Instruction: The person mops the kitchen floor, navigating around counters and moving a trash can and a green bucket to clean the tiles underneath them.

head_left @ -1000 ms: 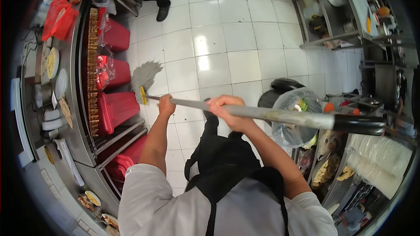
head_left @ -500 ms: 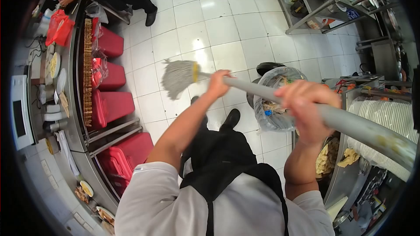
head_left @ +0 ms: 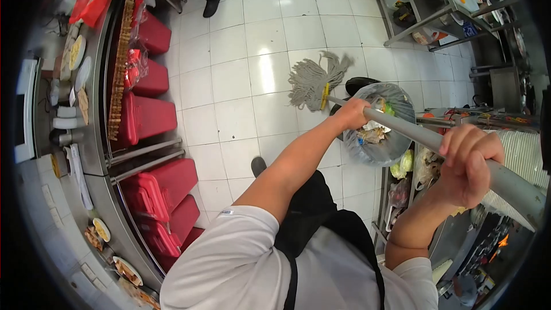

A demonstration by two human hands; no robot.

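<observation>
Both hands grip a mop [head_left: 313, 83] by its long grey handle, which slants from the lower right up toward the floor. My left hand [head_left: 351, 113] is wrapped round the lower shaft, close to the yellow collar. Higher up the pole, my right hand [head_left: 473, 163] closes round it with the fingers curled over the top. The grey string head lies spread on the white tiled floor [head_left: 229, 86]. Just beside it, partly under the handle, stands a trash bin [head_left: 396, 146] with a clear plastic liner and food scraps inside.
Along the left runs a steel counter [head_left: 97, 155] with red lidded bins [head_left: 152, 123] below and plates of food on top. Steel shelving [head_left: 416, 28] stands at upper right. Stacked white plates [head_left: 519, 149] are at right. Another person's leg and shoe [head_left: 212, 6] show at the top.
The mop head has swept rightward across the floor, from the middle to near the trash bin. My left hand has moved right with it, and my right hand has shifted right and lower.
</observation>
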